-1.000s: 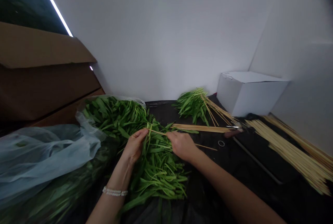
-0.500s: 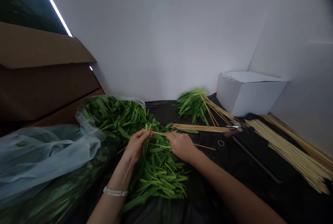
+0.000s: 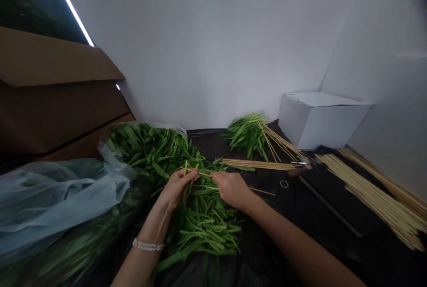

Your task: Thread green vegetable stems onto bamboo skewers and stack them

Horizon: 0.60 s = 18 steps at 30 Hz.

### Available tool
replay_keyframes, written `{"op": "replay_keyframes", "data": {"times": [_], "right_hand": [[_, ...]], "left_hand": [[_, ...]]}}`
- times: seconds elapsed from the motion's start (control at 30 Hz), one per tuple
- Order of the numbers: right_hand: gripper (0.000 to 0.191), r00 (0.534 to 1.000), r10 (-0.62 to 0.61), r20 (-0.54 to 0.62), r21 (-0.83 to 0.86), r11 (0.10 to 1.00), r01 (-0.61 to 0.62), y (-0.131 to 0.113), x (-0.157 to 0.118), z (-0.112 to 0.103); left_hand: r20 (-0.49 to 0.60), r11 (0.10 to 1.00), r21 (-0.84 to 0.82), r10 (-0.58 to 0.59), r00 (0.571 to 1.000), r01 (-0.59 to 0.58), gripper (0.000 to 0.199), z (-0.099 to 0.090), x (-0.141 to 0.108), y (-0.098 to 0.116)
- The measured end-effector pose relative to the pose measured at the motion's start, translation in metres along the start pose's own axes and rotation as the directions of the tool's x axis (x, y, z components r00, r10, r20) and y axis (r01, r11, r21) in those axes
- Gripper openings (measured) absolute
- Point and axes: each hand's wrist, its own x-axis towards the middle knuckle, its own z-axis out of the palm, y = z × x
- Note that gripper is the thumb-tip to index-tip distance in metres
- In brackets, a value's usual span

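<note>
My right hand (image 3: 231, 188) is closed around a thin wooden skewer (image 3: 204, 174), whose rear end sticks out behind the hand to the right. The skewer's front part reaches my left hand (image 3: 178, 185), which pinches green leafy stems (image 3: 186, 167) between thumb and fingers. Stem ends stand up at the skewer there; whether it pierces them is too small to tell. Below both hands lies a loose heap of leafy greens (image 3: 210, 229), with pale stems toward me.
Greens fill an open plastic bag (image 3: 115, 162) at left, beside a cardboard box (image 3: 60, 118). Behind are skewered greens (image 3: 247, 133) and a row of skewers (image 3: 256, 164). At right lie pliers (image 3: 300, 169), a ring (image 3: 283, 184), bundled sticks (image 3: 370, 198) and a white box (image 3: 320, 120).
My left hand has shifted slightly right along the skewer, and the stem ends stand further apart. My right hand has moved slightly left with the skewer.
</note>
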Motion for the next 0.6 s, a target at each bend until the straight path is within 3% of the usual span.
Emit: {"op": "replay_keyframes", "data": {"times": [0.1, 0.27, 0.37, 0.6], "right_hand": [[0.034, 1.000, -0.018, -0.010, -0.048, 0.999, 0.018, 0.0001, 0.0000, 0.0005], [0.035, 0.999, 0.039, -0.011, -0.069, 0.997, -0.040, 0.0029, 0.0002, 0.0033], [0.035, 0.998, 0.050, -0.026, -0.066, 0.997, -0.051, 0.0036, 0.0000, 0.0037], [0.040, 0.999, 0.014, -0.043, -0.132, 0.991, -0.019, 0.0051, -0.0008, 0.0062]], "left_hand": [[0.009, 1.000, -0.019, -0.002, 1.000, 0.003, 0.033, 0.0045, -0.0019, -0.0011], [-0.093, 0.986, -0.148, 0.063, 0.994, -0.076, 0.052, 0.0028, 0.0019, -0.0002], [-0.131, 0.979, -0.174, 0.082, 0.988, -0.105, 0.047, -0.0007, 0.0049, 0.0002], [-0.100, 0.989, -0.116, 0.077, 0.992, -0.088, 0.040, -0.0027, 0.0051, -0.0035]]}}
